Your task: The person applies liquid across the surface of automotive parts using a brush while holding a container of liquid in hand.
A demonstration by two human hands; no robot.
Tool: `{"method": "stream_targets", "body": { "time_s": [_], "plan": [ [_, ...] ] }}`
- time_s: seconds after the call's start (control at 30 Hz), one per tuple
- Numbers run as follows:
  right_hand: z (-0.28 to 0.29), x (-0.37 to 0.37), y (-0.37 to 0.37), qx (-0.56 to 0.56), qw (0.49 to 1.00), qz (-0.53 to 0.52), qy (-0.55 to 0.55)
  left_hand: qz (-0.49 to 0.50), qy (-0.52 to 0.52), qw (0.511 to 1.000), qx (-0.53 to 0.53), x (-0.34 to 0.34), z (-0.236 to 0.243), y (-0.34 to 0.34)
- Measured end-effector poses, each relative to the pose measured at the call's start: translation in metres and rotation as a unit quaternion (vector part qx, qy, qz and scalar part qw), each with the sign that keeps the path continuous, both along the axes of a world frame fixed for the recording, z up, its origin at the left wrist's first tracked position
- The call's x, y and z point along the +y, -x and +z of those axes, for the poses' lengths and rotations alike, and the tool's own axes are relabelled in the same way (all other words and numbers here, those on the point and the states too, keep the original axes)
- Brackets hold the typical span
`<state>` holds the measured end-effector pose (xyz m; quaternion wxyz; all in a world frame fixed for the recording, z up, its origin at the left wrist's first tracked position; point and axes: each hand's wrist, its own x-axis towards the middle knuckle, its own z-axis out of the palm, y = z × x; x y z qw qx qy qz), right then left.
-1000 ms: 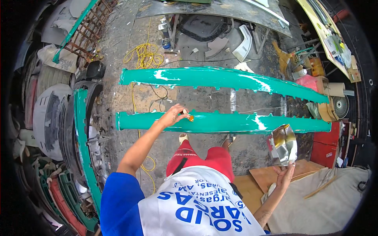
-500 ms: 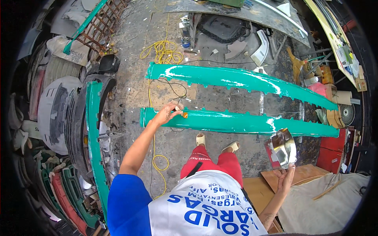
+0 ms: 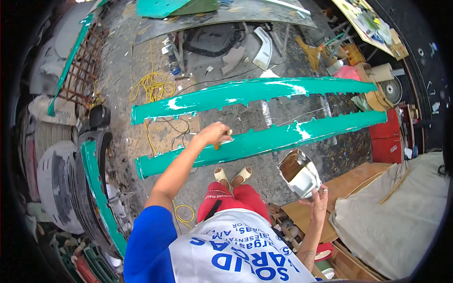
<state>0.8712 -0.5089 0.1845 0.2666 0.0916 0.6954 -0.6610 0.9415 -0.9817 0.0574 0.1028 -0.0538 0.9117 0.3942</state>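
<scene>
Over the nearer long green panel (image 3: 264, 143) my left hand (image 3: 212, 134) is closed on a small tool with an orange-brown end (image 3: 217, 145). That end is at or just above the panel's upper edge; I cannot tell if it touches. My right hand (image 3: 317, 198) grips the lower part of a shiny metal container (image 3: 302, 175), held tilted in front of the panel with its brownish inside showing. Beyond lies a second long green panel (image 3: 245, 93), roughly parallel. White streaks or glare mark both panels, and small notched tabs run along their facing edges.
Yellow cord (image 3: 153, 88) lies coiled on the floor beyond the panels. Another green strip (image 3: 96, 188) stands at the left beside stacked bumper-like parts (image 3: 59, 174). A worktable (image 3: 226, 15) is at the back. A red cabinet (image 3: 384, 137) and a covered surface (image 3: 391, 217) are at right.
The view has turned, shifting the panels leftward and tilting them in the picture. My left hand has moved rightward along the nearer panel. The metal container has turned, showing more of its inside.
</scene>
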Motion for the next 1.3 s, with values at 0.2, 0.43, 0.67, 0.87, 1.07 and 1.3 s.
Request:
{"method": "stream_targets", "body": {
  "time_s": [0.2,0.43,0.67,0.87,1.07,1.3],
  "plan": [
    [0.007,0.021,-0.01,-0.003,1.0,-0.029,-0.002,-0.056,-0.021,0.997,0.048,0.053,-0.012,0.121],
    [0.015,0.025,-0.038,0.002,0.996,-0.09,-0.017,0.038,-0.147,0.979,0.137,0.066,-0.002,0.126],
    [0.003,-0.007,-0.074,0.024,0.995,-0.075,-0.066,0.005,-0.068,0.984,0.164,0.0,-0.029,0.023],
    [-0.008,-0.055,-0.121,0.03,0.994,-0.1,-0.026,0.03,-0.093,0.983,0.153,-0.038,-0.038,-0.044],
    [-0.008,-0.095,-0.172,0.016,0.991,-0.133,0.011,0.056,-0.137,0.976,0.156,-0.046,-0.001,-0.052],
    [-0.013,-0.107,-0.211,0.018,0.991,-0.135,-0.001,0.035,-0.149,0.964,0.216,-0.03,-0.038,-0.019]
  ]
}}
